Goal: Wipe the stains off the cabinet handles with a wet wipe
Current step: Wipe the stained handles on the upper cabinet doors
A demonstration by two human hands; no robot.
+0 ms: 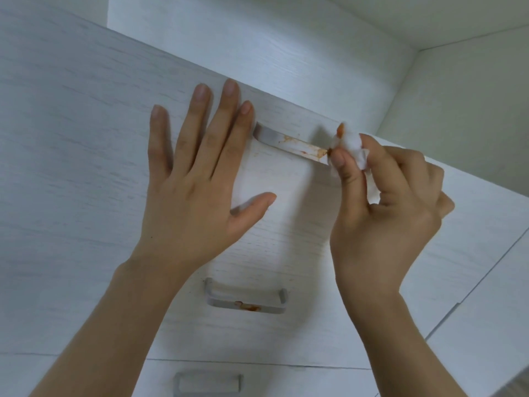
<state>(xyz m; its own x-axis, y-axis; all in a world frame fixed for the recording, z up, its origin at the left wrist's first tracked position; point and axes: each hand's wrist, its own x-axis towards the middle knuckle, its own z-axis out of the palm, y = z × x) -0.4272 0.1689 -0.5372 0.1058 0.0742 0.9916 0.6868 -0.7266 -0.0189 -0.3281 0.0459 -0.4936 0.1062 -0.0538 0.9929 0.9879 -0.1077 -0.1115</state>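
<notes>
Left hand (pixel 197 179) lies flat, fingers spread, bracing the drawer front (pixel 71 124); right hand (pixel 383 213) pinches the wadded wet wipe (pixel 350 144) against the top handle (pixel 289 144), mid-frame, scrubbing orange stains.

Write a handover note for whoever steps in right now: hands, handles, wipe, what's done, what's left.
Left hand: flat, fingers straight, pressing the cabinet front beside the top handle.
Right hand: pinches the wet wipe, already orange-smeared, against the top handle's right end.
Done: nothing fully; the top handle's left part looks clean, orange streaks remain toward the right.
Left: finish it, then the stained middle handle. The bottom handle shows no stain.
</notes>
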